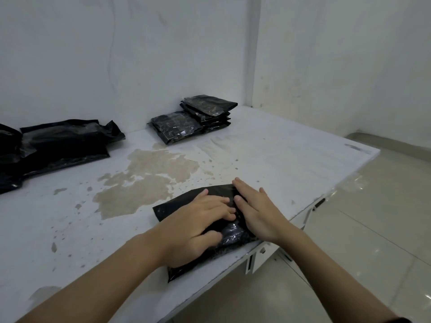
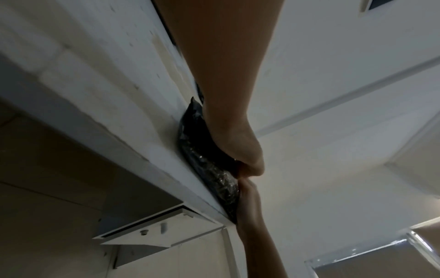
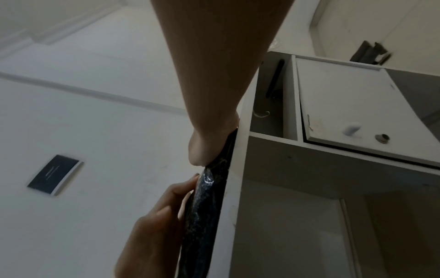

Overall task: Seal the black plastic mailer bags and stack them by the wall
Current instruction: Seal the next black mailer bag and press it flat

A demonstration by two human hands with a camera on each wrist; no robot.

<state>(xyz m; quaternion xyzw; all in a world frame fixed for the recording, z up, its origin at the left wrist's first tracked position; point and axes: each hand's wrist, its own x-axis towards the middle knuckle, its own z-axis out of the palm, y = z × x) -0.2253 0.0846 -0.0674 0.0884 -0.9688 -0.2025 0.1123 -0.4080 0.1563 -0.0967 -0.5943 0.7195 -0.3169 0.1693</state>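
- Two hands, laid flat and side by side on one black mailer bag [image 1: 177, 207]: left hand [image 1: 198, 226] palm down with fingers only loosely bent, right hand [image 1: 256, 209] with fingers straight, fingertips of the two nearly meeting; neither grips, both press.
- One mailer bag under the palms, lying at the near right edge of the table [image 1: 279, 155], its near corner just at the lip.
- Step judged in hand: pressing the folded flap shut. Done well, the palms would sweep outward from the middle along the whole flap, squeezing air out, with the bag kept from sliding off the edge.
- One sealed stack [image 1: 205, 113] well beyond the fingertips, against the wall [image 1: 93, 54]; a second, lower pile [image 1: 175, 127] just beside it.
- Several looser black bags [image 1: 65, 141] far off to the left of the left hand, apparently still unsealed.
- One white tabletop, worn, with a large tan stain [image 1: 144, 180] ahead of the left hand.
- One white-walled corner room; glossy tiled floor [image 1: 373, 229] to the right of the right hand; drawer unit beneath the table.
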